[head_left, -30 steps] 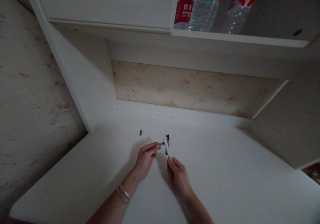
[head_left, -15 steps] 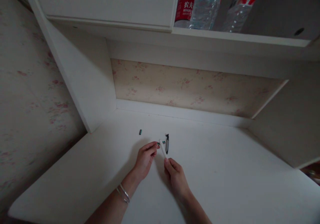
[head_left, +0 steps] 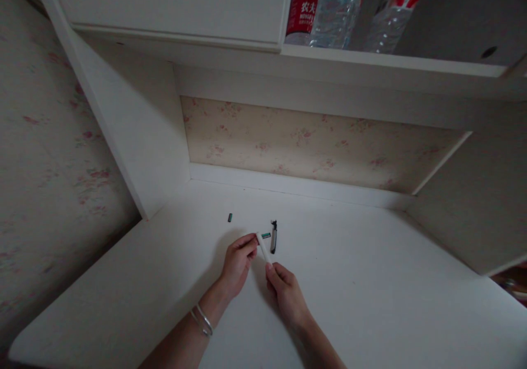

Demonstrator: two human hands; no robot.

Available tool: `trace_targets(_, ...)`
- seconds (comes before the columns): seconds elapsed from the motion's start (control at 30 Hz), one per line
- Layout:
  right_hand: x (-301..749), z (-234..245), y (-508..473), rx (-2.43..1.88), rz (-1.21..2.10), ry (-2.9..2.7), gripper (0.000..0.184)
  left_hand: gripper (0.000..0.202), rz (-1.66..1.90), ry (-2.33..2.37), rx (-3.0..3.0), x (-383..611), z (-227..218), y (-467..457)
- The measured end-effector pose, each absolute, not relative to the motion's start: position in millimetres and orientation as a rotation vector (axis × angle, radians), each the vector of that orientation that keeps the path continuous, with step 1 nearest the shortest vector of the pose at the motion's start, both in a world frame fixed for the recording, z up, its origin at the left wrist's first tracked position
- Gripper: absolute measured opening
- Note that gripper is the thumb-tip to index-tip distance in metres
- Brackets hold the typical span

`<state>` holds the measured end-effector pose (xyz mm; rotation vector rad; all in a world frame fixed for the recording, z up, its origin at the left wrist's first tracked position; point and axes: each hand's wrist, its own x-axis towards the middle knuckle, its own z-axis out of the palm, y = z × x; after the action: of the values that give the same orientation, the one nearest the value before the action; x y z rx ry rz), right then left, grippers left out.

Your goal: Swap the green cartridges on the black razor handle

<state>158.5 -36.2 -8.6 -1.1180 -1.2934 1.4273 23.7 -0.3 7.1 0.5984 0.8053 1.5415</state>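
Observation:
My right hand [head_left: 286,292] grips the lower end of a slim white stick [head_left: 264,248], which slants up and to the left. My left hand [head_left: 239,259] is closed in a pinch, its fingertips against the stick's upper end; what lies between them is hidden. Just right of the stick's tip is a small green and dark strip [head_left: 266,235]; I cannot tell whether it is held or lying down. Close by on the white desk [head_left: 362,281] lies a narrow black and clear piece [head_left: 274,238]. Another small dark green piece [head_left: 230,217] lies farther left.
A white shelf board [head_left: 387,63] overhangs the back of the desk, with several plastic bottles [head_left: 335,15] on it. A white cabinet door [head_left: 177,15] is at upper left. An upright side panel [head_left: 135,133] bounds the desk on the left, beside flowered wallpaper [head_left: 49,182].
The white stick and my right hand have shifted slightly left, bringing the stick's tip against my left fingertips. The green bit seen left of the stick is now out of sight.

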Motion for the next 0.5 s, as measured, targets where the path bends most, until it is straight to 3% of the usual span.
trace_targets(0.5,157.6,-8.9,-36.1,-1.123,1.440,-1.242,0.054,0.027,1.577,0.834,0.567,23.4,9.3,0.4)
